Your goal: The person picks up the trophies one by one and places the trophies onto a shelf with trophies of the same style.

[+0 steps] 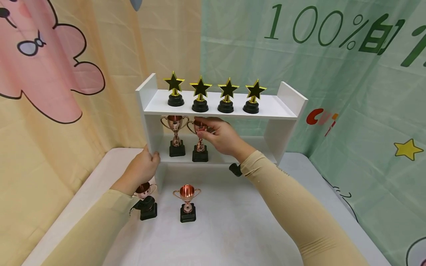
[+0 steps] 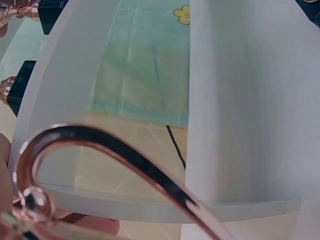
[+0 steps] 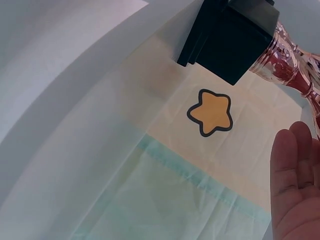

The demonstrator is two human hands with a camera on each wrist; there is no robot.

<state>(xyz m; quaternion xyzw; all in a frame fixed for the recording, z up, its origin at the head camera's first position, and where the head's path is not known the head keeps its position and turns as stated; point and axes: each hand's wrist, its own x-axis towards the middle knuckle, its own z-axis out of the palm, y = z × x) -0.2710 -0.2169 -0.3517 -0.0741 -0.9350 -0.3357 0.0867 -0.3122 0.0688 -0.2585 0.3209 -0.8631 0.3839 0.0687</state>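
A white shelf unit [image 1: 206,105] stands on the table, and my left hand [image 1: 141,167] grips the edge of its left side panel. On the middle board, my right hand [image 1: 221,136] holds a rose-gold trophy cup [image 1: 200,146] by its bowl, between thumb and fingers. Its black base [image 3: 235,40] shows in the right wrist view. Left of it stands a matching trophy [image 1: 176,138]. One more trophy [image 1: 188,201] is upright on the table, while another [image 1: 148,211] is partly hidden behind my left wrist. A curved trophy handle [image 2: 105,136] crosses the left wrist view.
Several gold star trophies [image 1: 200,90] with black bases line the top board. Printed curtains [image 1: 246,44] hang behind and beside the white table [image 1: 233,221]. A dark cable [image 1: 349,207] runs along the right side.
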